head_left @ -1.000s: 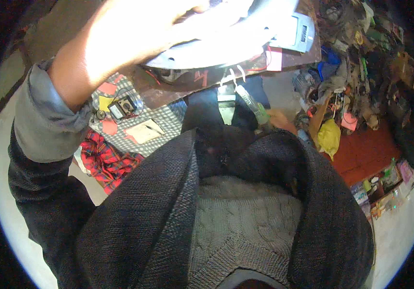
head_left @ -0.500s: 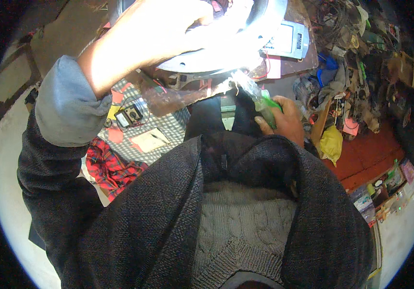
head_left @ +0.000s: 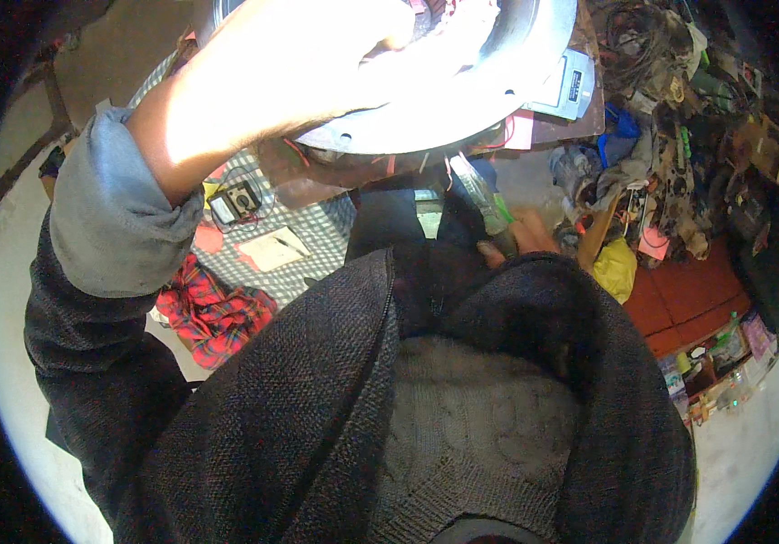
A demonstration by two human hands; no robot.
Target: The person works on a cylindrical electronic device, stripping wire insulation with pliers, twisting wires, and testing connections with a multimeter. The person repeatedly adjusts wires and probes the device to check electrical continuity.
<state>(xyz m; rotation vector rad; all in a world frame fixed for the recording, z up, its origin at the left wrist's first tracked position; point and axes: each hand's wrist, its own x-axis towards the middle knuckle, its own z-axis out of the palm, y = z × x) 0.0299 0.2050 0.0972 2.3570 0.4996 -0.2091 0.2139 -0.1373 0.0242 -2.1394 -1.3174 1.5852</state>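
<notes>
Round pale metal housing (head_left: 444,125) with a holed rim, at the view's top centre; to its lower left, a grey-and-white checked cloth (head_left: 328,222). The left hand (head_left: 353,68) lies over the housing; glare prevents telling whether it grips. The right hand (head_left: 535,238), below the rim, is closed around a slender green-and-clear implement (head_left: 480,192). Just beside the rim's right edge, a pale-blue handheld meter (head_left: 574,88); on the cloth, a black dial meter (head_left: 237,201).

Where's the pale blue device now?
Head view, upper right: pale blue device, just right of the round metal part, with pink paper at its lower left.
</notes>
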